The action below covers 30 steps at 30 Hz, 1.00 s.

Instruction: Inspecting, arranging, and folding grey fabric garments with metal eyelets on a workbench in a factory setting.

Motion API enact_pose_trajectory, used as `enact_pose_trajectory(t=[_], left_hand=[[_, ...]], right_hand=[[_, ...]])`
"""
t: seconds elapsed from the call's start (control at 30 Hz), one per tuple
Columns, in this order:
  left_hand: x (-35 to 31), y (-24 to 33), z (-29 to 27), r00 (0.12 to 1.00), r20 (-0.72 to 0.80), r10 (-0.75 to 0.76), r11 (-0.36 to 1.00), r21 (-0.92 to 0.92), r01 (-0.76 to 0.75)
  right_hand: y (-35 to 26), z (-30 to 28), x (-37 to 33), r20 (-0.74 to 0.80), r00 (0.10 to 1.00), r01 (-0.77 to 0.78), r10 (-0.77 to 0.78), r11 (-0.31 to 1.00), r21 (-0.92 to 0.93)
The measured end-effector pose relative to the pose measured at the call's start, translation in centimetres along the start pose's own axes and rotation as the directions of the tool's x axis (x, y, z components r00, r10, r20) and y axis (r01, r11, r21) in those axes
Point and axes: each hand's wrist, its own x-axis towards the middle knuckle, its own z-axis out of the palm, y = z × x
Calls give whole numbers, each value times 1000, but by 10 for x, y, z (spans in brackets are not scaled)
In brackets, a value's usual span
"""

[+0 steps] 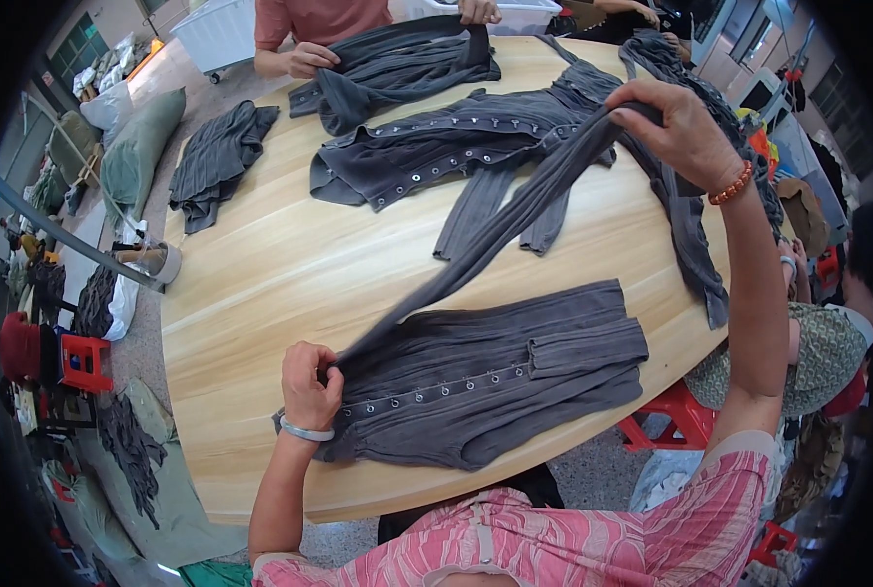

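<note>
A dark grey ribbed long-sleeved top lies on the near part of the wooden table, a row of metal rings down its front. One sleeve is folded over the body. My left hand, with a bracelet at the wrist, pinches the cloth at the top's left end. Raised at the upper right, my right hand, wearing an orange bead bracelet, grips the end of the other sleeve. That sleeve stretches slantwise between both hands, above the table.
Another grey top with metal fasteners lies beyond mine. A folded grey garment is at the far left. Across the table a person's hands handle a similar garment. More grey clothes lie along the right edge. A red stool stands there.
</note>
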Motion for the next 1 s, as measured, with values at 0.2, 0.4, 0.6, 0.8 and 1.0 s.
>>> enact_pose_trajectory(t=[0.2, 0.4, 0.6, 0.8, 1.0], left_hand=[[-10, 9, -5, 962, 174, 212, 961, 141, -237], [-18, 16, -6, 918, 317, 240, 923, 219, -316], [-20, 17, -7, 909, 352, 222, 915, 248, -319], [-19, 22, -5, 920, 339, 196, 927, 242, -287], [-18, 21, -4, 903, 368, 221, 900, 281, -334]], right_hand=[[29, -13, -68, 42, 973, -228, 227, 973, 29], [48, -1, -130, 364, 815, -510, 451, 856, 83], [63, 9, -150, 376, 853, -420, 362, 904, 83], [62, 9, -142, -137, 975, -176, 175, 984, 2], [75, 41, -172, -117, 926, -377, 360, 905, -198]])
